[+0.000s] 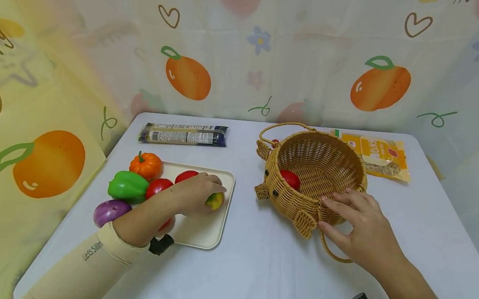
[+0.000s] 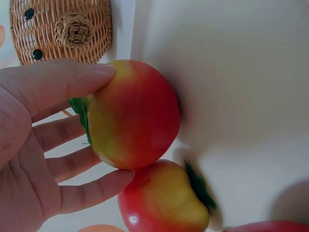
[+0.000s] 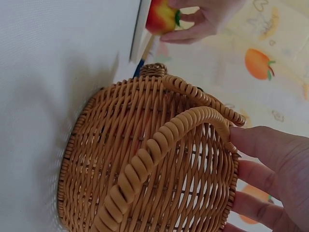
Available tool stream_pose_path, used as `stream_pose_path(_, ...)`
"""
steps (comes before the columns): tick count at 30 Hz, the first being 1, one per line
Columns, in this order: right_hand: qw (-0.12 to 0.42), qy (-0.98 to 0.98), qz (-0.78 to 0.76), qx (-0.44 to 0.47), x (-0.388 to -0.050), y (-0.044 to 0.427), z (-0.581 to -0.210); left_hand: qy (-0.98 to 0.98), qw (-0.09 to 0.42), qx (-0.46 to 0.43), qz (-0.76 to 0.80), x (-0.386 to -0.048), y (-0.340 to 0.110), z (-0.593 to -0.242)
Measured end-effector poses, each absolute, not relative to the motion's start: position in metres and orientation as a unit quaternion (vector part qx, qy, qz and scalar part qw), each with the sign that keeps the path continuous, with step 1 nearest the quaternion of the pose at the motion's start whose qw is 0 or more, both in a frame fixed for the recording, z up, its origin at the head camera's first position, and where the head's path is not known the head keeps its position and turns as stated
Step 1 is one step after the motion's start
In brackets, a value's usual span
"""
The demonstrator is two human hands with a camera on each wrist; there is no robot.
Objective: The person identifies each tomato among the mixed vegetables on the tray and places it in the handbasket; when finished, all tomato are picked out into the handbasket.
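My left hand (image 1: 199,196) holds a red-and-yellow fruit with a green leafy top (image 2: 137,113) over the right part of the cream tray (image 1: 210,235). In the left wrist view the thumb lies on its side, and a second red-and-yellow fruit (image 2: 164,198) touches it below. My right hand (image 1: 363,222) holds the near right rim of a wicker basket (image 1: 292,206) with an animal face, the thumb beside the handle (image 3: 159,150). Inside the basket lies a red fruit or vegetable (image 1: 290,179), partly hidden by the rim.
On the tray's left side sit an orange pumpkin (image 1: 146,165), a green bell pepper (image 1: 128,187), a purple round vegetable (image 1: 111,212) and red ones (image 1: 159,187). A dark-printed packet (image 1: 184,134) lies behind the tray. Behind the basket is a yellow bag (image 1: 382,157).
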State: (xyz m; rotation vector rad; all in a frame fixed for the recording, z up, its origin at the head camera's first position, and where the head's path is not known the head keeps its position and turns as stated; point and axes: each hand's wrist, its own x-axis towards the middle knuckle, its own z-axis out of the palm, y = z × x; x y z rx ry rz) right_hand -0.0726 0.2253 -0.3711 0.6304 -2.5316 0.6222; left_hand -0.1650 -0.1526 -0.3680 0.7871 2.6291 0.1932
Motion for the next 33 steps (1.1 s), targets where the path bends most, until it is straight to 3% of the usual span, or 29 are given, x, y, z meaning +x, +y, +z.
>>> stream_pose_path(15,0.233,-0.915,0.231,0.235,-0.073,0.225,-0.371,0.930,0.178,0.304,0.105,-0.168,-0.151,-0.348)
stream_pose_path(33,0.227,-0.919,0.228,0.229,-0.072,0.225,-0.371,0.922,0.115,0.349,0.123,-0.182,-0.133,-0.303)
